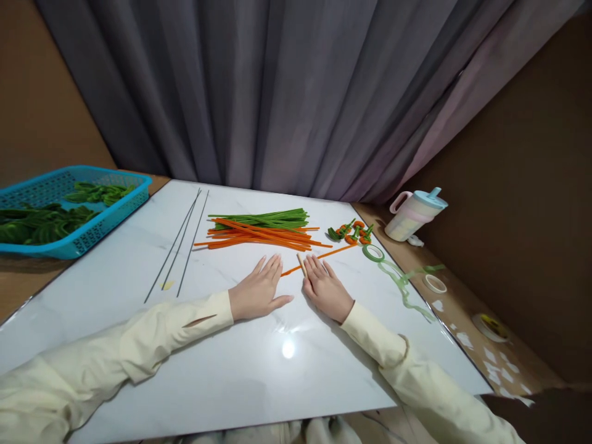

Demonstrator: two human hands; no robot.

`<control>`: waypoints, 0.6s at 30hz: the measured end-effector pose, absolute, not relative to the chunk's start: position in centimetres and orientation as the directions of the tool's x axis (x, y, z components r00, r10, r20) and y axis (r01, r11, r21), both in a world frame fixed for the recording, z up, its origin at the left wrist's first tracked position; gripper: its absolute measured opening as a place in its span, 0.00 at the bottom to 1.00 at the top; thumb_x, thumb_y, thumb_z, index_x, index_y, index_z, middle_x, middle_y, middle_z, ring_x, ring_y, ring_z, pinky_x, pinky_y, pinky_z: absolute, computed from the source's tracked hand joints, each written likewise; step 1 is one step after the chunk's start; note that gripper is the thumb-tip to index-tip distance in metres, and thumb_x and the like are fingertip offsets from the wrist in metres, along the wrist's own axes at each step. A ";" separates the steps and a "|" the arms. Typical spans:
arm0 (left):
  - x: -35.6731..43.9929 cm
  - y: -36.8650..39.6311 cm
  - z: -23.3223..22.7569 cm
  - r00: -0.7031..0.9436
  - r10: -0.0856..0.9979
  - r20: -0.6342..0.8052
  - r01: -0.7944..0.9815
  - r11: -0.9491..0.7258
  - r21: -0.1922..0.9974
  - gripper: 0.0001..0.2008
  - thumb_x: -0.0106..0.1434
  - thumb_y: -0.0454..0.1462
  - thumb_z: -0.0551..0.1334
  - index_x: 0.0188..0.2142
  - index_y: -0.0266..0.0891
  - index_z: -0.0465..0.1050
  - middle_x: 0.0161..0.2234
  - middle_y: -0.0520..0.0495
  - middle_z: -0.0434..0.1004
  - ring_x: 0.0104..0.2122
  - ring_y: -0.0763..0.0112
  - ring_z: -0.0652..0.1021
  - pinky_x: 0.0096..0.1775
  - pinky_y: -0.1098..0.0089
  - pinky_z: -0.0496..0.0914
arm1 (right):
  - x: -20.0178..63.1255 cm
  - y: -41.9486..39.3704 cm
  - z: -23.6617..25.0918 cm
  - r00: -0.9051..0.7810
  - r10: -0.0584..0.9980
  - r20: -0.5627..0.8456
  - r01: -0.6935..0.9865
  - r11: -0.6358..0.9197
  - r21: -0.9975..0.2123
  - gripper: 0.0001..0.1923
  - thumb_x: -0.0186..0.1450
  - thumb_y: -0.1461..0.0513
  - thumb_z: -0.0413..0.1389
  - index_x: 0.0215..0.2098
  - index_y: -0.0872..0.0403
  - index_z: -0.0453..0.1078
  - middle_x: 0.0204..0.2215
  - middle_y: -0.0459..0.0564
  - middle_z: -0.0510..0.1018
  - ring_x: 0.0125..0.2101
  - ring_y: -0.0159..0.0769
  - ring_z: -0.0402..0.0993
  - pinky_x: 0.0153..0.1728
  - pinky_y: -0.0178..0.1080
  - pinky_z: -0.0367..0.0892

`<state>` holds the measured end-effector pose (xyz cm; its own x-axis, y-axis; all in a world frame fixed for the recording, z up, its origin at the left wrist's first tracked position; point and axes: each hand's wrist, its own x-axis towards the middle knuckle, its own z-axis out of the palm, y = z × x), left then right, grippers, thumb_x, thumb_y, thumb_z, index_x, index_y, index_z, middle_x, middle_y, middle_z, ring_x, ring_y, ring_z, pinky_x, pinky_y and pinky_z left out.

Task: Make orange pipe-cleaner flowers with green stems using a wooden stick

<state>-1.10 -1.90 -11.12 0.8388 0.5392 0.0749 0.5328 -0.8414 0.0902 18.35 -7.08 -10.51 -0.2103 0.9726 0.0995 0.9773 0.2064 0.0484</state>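
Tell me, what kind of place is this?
Probably a home craft table. Orange and green pipe cleaners lie on the white tabletop, a blue basket holds green pieces, and a roll of green tape sits nearby. Both hands rest flat.

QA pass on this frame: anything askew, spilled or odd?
Yes: green tape trails unrolled off its roll past the board's right edge, with white scraps strewn there. Both hands, left and right, lie flat.

Head camera looks down, forward over the table [240, 370].
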 end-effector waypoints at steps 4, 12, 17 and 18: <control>-1.2 -2.0 -11.1 0.818 0.571 0.067 0.555 -0.815 0.169 0.39 0.67 0.54 0.42 0.62 0.19 0.44 0.64 0.26 0.40 0.64 0.52 0.45 0.62 0.56 0.45 | 18.0 -7.3 -10.9 -0.223 0.959 0.176 0.973 0.231 -0.025 0.29 0.63 0.69 0.40 0.63 0.69 0.50 0.58 0.64 0.63 0.60 0.43 0.57 0.59 0.47 0.57; -1.3 -1.7 -11.8 0.798 0.589 0.127 0.555 -0.801 0.224 0.29 0.69 0.46 0.41 0.62 0.26 0.47 0.64 0.31 0.47 0.64 0.55 0.48 0.61 0.55 0.47 | 18.3 -7.1 -9.3 -0.106 0.984 0.145 0.989 0.120 -0.092 0.28 0.64 0.70 0.41 0.62 0.54 0.55 0.50 0.54 0.74 0.39 0.41 0.78 0.39 0.39 0.72; -1.1 -1.7 -12.0 0.768 0.623 0.150 0.593 -0.779 0.203 0.31 0.68 0.45 0.43 0.61 0.19 0.46 0.63 0.25 0.44 0.64 0.52 0.46 0.62 0.55 0.47 | 16.6 -8.0 -9.5 -0.157 0.962 0.221 0.939 0.215 -0.269 0.26 0.64 0.69 0.42 0.61 0.56 0.58 0.39 0.51 0.80 0.33 0.36 0.78 0.36 0.33 0.71; -1.0 -1.7 -12.1 0.760 0.631 0.155 0.602 -0.774 0.197 0.32 0.68 0.45 0.43 0.61 0.18 0.46 0.63 0.24 0.43 0.64 0.51 0.46 0.62 0.55 0.48 | 16.1 -8.2 -9.6 -0.180 0.958 0.222 0.923 0.243 -0.299 0.26 0.64 0.68 0.42 0.60 0.55 0.59 0.42 0.51 0.79 0.35 0.36 0.78 0.38 0.33 0.71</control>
<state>-1.04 -1.74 -12.08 0.7603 0.6308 0.1550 0.6019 -0.7739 0.1972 16.05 -8.20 -9.63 -0.1800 0.9582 0.2225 0.9227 0.2428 -0.2994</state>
